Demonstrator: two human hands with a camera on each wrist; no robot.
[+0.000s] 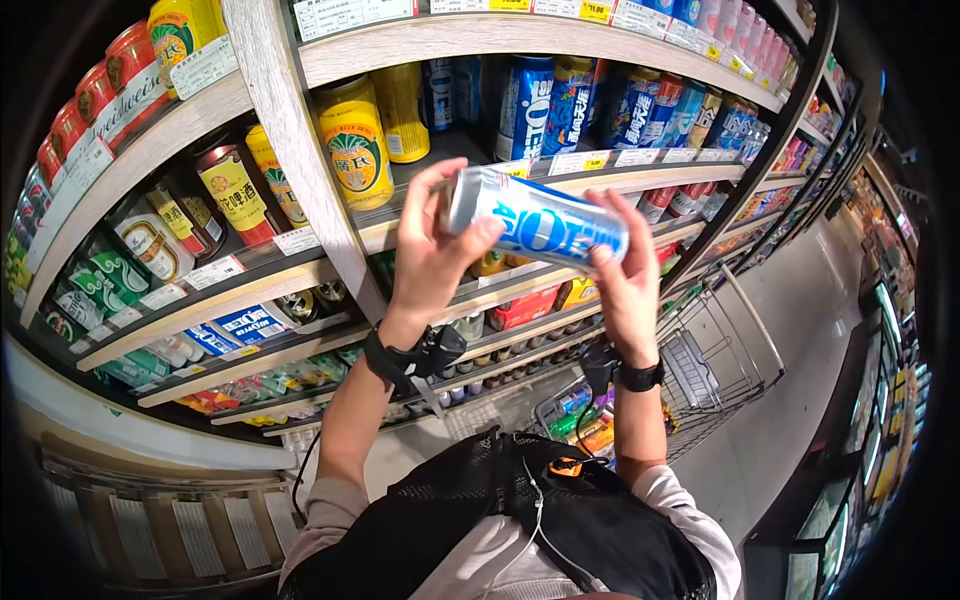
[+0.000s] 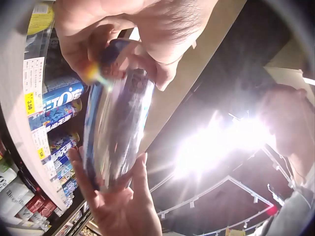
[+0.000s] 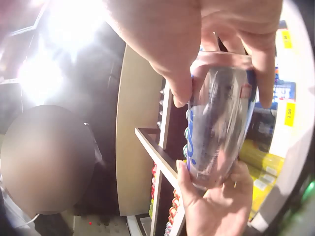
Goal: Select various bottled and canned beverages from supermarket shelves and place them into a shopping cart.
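A blue-and-silver can (image 1: 540,225) lies sideways in the air before the drinks shelf (image 1: 640,165). The left hand (image 1: 430,255) curls its fingers round the 10 o'clock end, and the right hand (image 1: 625,290) pinches the 4 o'clock end. Yellow cans (image 1: 355,145) stand at 10 o'clock and a shopping cart (image 1: 720,350) at 4 o'clock.

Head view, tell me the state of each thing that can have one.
blue can: lying sideways in the air, held at both ends.
left hand: fingers curled round one end of the can.
right hand: fingers curled round the other end.
yellow can: upright on the shelf.
shopping cart: partly loaded with goods.
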